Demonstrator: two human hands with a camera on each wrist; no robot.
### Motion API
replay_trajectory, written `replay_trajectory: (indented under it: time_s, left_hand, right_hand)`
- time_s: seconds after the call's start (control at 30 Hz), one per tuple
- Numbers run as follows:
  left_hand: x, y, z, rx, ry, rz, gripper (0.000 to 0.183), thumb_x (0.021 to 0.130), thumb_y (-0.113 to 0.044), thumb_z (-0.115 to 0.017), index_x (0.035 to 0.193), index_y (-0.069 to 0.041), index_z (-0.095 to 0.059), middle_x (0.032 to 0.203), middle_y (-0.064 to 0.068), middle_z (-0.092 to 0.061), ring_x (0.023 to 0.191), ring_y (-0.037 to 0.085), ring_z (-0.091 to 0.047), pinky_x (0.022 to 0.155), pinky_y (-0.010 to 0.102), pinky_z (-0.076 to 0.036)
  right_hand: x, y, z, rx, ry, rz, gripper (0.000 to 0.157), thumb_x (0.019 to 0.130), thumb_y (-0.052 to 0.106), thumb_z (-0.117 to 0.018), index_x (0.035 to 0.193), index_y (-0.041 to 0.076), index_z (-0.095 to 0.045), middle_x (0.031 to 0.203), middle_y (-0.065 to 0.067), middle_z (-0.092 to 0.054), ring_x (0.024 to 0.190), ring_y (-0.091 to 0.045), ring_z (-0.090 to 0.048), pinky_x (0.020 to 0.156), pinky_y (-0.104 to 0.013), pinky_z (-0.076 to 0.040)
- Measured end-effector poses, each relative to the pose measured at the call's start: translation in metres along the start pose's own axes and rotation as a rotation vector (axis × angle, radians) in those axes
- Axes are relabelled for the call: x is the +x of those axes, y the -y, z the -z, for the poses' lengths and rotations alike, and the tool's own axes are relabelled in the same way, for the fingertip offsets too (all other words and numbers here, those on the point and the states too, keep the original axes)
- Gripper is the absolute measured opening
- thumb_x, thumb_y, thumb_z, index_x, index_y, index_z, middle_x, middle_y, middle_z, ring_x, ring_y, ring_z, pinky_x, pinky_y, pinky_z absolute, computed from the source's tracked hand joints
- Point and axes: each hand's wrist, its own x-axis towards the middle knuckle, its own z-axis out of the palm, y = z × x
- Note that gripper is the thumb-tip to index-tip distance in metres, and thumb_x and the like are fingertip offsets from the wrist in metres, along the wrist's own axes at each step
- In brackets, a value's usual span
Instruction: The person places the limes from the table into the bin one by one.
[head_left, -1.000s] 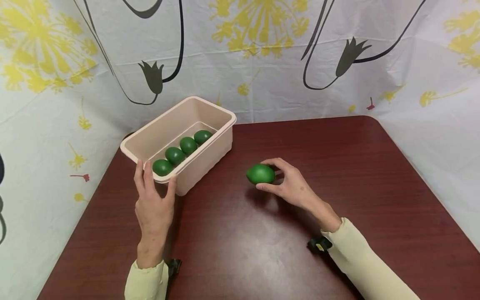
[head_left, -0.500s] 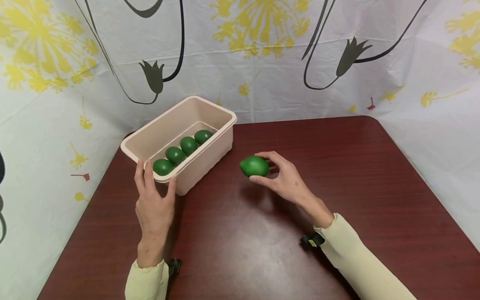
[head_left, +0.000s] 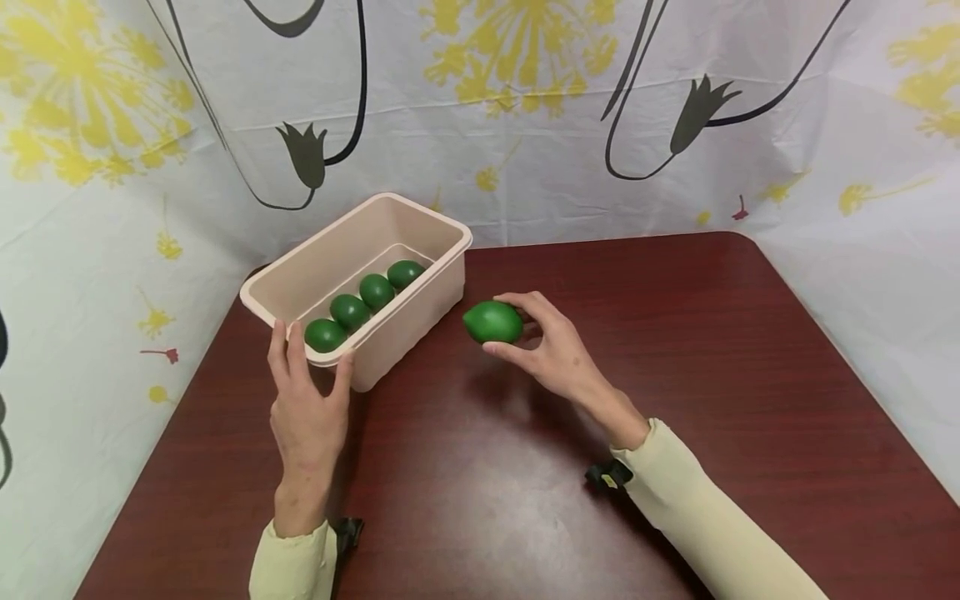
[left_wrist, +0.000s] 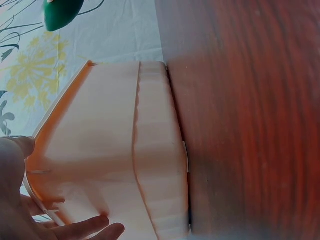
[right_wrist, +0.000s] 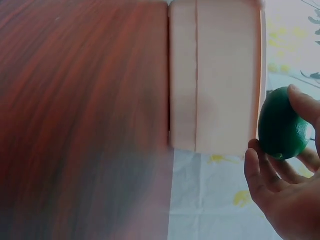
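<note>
My right hand [head_left: 551,350] holds a green lime [head_left: 492,322] between thumb and fingers, raised over the table to the right of a beige plastic bin [head_left: 420,312]. In the right wrist view the lime [right_wrist: 282,122] appears beside the bin's rim, the thumb on one side and fingers on the other. My left hand [head_left: 309,417] grips the bin's near corner, fingertips over the rim and thumb against the side. In the left wrist view some fingers [left_wrist: 82,227] lie along the outer wall. Several limes [head_left: 349,312] form a row inside the bin, along its right wall.
The bin stands slanted at the back left of a dark red wood table [head_left: 675,333]. White cloth [head_left: 540,183] with yellow and grey flower prints hangs behind and on both sides.
My right hand has carried the lime leftward and away from me, closer to the bin. The left hand and the bin have stayed in place.
</note>
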Motion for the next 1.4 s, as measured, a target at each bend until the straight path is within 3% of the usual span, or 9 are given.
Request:
replay_trajectory:
  time_s: [0.23,0.6,0.83,1.07,1.4]
  left_hand:
    - [-0.004,0.006,0.004,0.008,-0.004,0.008,0.076,0.101,-0.053,-0.061,0.164,-0.021,-0.034,0.173,0.002,-0.027,0.081,0.052,-0.065,0.069,0.065,-0.051]
    - [-0.001,0.003,0.003,0.005,0.001,0.011,0.076,0.101,-0.055,-0.059,0.164,-0.02,-0.034,0.173,0.001,-0.025,0.083,0.05,-0.065,0.069,0.064,-0.051]
    - [0.0,0.002,0.001,0.003,0.004,0.008,0.077,0.101,-0.055,-0.059,0.164,-0.02,-0.033,0.173,0.002,-0.025,0.082,0.049,-0.065,0.07,0.063,-0.052]
    - [0.001,0.001,0.001,-0.001,-0.001,0.006,0.077,0.101,-0.055,-0.06,0.165,-0.021,-0.033,0.173,0.002,-0.025,0.083,0.051,-0.066,0.071,0.065,-0.052]
    - [0.001,-0.001,0.0,-0.003,0.001,0.007,0.076,0.101,-0.054,-0.06,0.165,-0.022,-0.033,0.173,0.001,-0.026,0.082,0.052,-0.065,0.07,0.065,-0.052]
  right_hand:
    - [0.003,0.006,-0.012,0.02,0.012,-0.003,0.062,0.082,0.027,-0.09,0.138,0.023,-0.063,0.119,-0.003,-0.06,0.097,-0.021,-0.068,0.087,-0.041,-0.061]
    - [0.015,0.012,-0.016,0.006,0.004,0.032,0.062,0.083,0.026,-0.09,0.138,0.018,-0.063,0.118,-0.002,-0.061,0.098,-0.023,-0.069,0.088,-0.042,-0.06]
    - [0.02,0.015,-0.02,0.012,-0.004,0.06,0.062,0.084,0.025,-0.089,0.139,0.018,-0.062,0.119,-0.004,-0.061,0.098,-0.024,-0.068,0.089,-0.049,-0.059]
    - [0.025,0.018,-0.022,0.007,-0.01,0.07,0.064,0.083,0.024,-0.09,0.14,0.017,-0.061,0.12,-0.004,-0.061,0.101,-0.023,-0.069,0.091,-0.04,-0.059]
    - [0.031,0.023,-0.025,0.013,-0.017,0.065,0.065,0.085,0.024,-0.088,0.141,0.011,-0.058,0.128,-0.003,-0.062,0.114,-0.018,-0.065,0.094,-0.038,-0.057]
